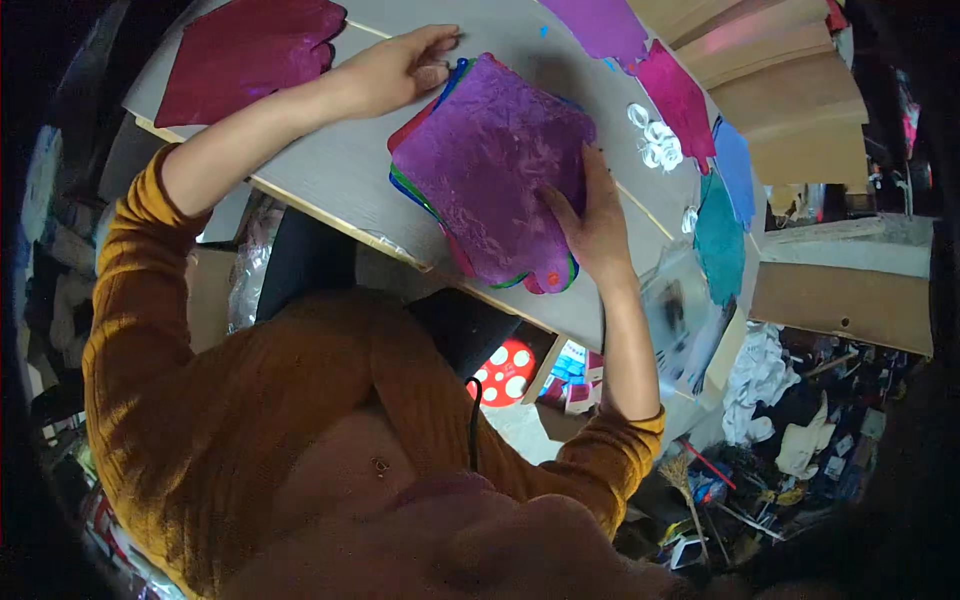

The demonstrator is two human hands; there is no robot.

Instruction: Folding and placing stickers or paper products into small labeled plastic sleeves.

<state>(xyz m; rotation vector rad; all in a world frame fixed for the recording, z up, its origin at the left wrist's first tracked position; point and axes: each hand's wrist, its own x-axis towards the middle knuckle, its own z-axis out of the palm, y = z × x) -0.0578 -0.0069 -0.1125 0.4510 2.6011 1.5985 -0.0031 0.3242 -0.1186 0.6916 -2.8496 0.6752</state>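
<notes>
a person in mustard sleeves works at a grey table [340, 180], both hands up by a stack [490, 170] of thin, flat coloured pieces, purple on top. the stack sits mid-table, nr the edge on the person's side, w/ red, blue & green layers poking out at the l. side & bottom.

r. hand [597, 215] has its grip on the stack's r. edge, thumb laid over the purple top, fingers along the side; how far they go under is hidden. l. hand [395, 75] is at the upper l. corner, grip loose & part spread, nothing seen in it; can't tell if fingertips touch the stack.

progress, approx.: several colours are already layered in one pile, so gathering looks well along. evening up looks only part done, as edges aren't flush. a small heap of clear rings [657, 145] lies apart, r. of the stack; none shows around it.

also apart: a maroon pile [250, 60] at far l., plus purple [600, 25], pink [678, 95], blue [735, 170] & teal pieces [720, 240] along the table's r. rim. whether those are finished or still to do, can't tell.
</notes>
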